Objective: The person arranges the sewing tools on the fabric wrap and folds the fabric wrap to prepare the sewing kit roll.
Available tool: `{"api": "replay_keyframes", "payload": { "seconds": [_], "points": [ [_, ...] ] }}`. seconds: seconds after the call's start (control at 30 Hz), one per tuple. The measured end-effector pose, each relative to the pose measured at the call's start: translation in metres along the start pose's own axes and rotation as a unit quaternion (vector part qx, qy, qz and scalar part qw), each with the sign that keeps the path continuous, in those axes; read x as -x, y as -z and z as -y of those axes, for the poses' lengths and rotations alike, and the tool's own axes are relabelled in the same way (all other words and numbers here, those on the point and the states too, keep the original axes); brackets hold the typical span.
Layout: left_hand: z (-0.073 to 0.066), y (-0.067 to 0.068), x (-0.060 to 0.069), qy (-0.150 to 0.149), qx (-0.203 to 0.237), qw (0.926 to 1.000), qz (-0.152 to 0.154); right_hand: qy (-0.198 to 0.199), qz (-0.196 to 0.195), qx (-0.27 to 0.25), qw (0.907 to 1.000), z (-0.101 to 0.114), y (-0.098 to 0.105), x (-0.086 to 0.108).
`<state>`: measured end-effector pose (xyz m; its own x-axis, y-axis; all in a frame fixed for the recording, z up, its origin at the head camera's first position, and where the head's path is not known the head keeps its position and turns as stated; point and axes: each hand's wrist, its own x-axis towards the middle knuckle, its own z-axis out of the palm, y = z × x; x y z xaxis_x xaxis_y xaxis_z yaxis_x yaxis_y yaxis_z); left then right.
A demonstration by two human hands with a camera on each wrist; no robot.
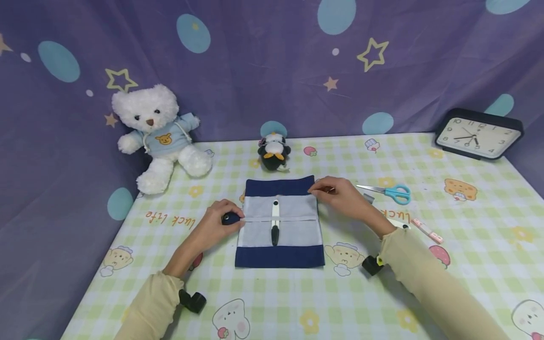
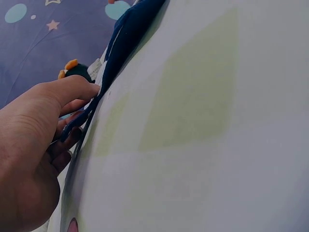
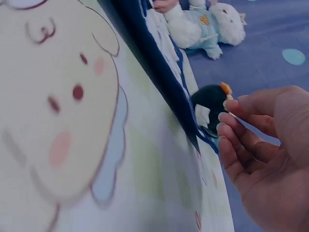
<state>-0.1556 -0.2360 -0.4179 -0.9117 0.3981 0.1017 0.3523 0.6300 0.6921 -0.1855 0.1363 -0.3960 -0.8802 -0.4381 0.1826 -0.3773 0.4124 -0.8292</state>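
Note:
A navy-and-grey cloth organiser (image 1: 278, 257) lies spread out on the table, a thin strip across its middle. Under that strip sits a slim white tool with a black end (image 1: 275, 229). My left hand (image 1: 216, 219) pinches the organiser's left edge beside a navy tab with a metal snap; in the left wrist view the thumb (image 2: 91, 91) presses on the cloth edge, other fingers behind it. Close to the upper right corner is my right hand (image 1: 342, 196), fingers loosely bent. In the right wrist view its fingertips (image 3: 224, 117) hold nothing and stand apart from the cloth.
Right of the organiser lie blue-handled scissors (image 1: 397, 192), a pink-and-white slim item (image 1: 427, 231) and a white item (image 1: 399, 223) partly behind the right forearm. At the back stand a penguin toy (image 1: 274, 153), a white teddy bear (image 1: 159, 137) and a clock (image 1: 478, 134).

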Motion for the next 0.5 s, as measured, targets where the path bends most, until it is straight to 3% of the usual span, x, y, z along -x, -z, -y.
{"api": "replay_keyframes", "payload": {
  "seconds": [0.13, 0.33, 0.5],
  "points": [
    [0.000, 0.001, 0.000, -0.001, -0.001, 1.0000, -0.001, -0.004, -0.021, 0.008, 0.9997, -0.002, 0.011, 0.010],
    [0.001, 0.001, 0.001, -0.001, 0.004, 1.0000, 0.000, -0.043, -0.032, -0.011, 0.9985, -0.005, 0.026, 0.028],
    [0.002, 0.000, 0.000, -0.003, 0.006, 1.0000, 0.000, -0.038, -0.045, -0.012, 0.9982, -0.011, 0.037, 0.046]
  ]
}}
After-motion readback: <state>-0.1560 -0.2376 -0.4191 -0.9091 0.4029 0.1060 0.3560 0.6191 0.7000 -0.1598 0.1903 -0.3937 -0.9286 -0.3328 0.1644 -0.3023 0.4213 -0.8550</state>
